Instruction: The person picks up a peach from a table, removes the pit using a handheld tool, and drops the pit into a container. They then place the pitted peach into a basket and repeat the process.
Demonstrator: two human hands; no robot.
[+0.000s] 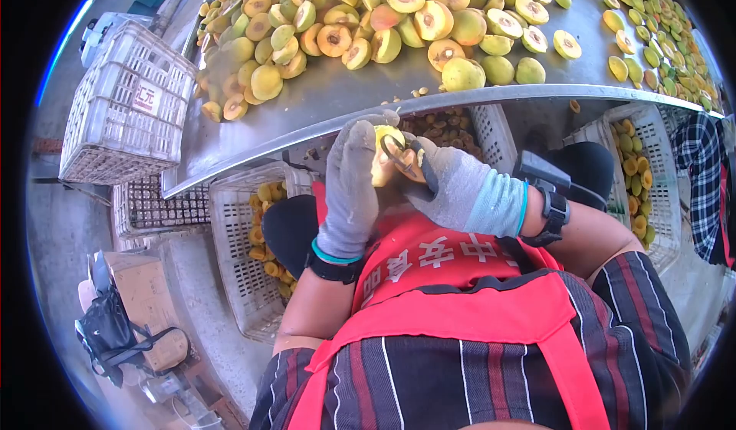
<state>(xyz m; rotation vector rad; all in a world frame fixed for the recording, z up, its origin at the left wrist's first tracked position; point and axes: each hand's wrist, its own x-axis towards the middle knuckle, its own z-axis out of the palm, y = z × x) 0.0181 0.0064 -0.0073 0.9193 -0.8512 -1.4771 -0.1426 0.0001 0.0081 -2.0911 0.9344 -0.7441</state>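
My left hand (349, 177), in a grey glove, is closed around a yellow peach half (380, 171) just past the table's near edge, above my lap. Gripped in my gloved right hand (454, 183) is a small pitting tool (392, 151) with a dark curved loop, which meets the cut face of that peach. My right fingers partly hide its handle. Ahead of both hands, a large heap of peach halves (335, 39) lies on the metal table (307, 96), many with brown pits or hollows showing.
White crates of peach halves stand below the table, one left (249, 296) and one right (665, 200). Another white crate (126, 104) is stacked at the left. A cardboard box (142, 284) and a black bag (111, 326) lie lower left. A person's plaid sleeve (696, 185) shows at right.
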